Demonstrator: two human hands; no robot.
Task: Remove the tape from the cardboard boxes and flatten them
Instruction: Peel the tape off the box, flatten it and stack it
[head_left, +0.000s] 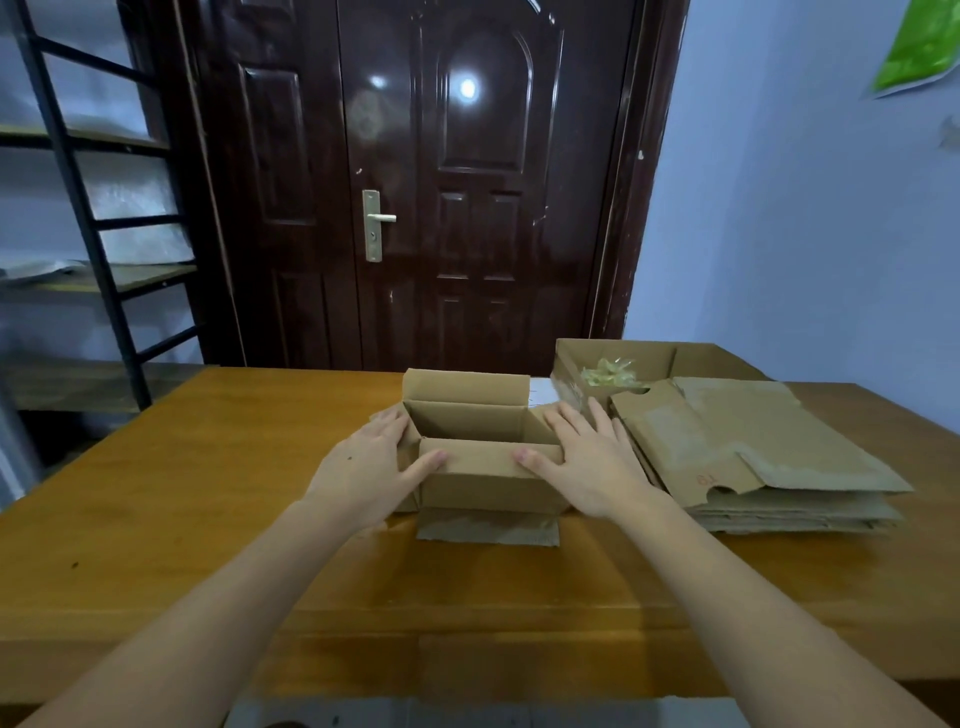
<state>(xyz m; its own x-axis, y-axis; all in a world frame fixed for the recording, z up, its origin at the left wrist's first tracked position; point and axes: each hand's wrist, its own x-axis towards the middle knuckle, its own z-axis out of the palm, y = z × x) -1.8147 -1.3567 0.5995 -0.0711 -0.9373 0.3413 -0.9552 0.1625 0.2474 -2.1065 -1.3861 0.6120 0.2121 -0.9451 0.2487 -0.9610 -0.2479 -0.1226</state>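
- While my two hands press on its sides, the small cardboard box (485, 457) stands open on the wooden table (208, 467), near the middle, with its flaps up.
- My left hand (371, 462) lies flat against the left wall of the box, fingers straight, and the thumb rests on the near flap.
- My right hand (592, 462) lies in the same way on the right wall, fingers spread and straight, thumb on the near flap; neither hand closes around anything.
- One bottom flap shows flat on the table under the near side of the box.
- Just right of my right hand is a stack of flattened boxes (763, 457).
- Behind this stack stands an open box (623, 358) which holds crumpled tape (608, 373).
- Behind the table is a dark door (441, 182), and a shelf (83, 208) stands at the left.
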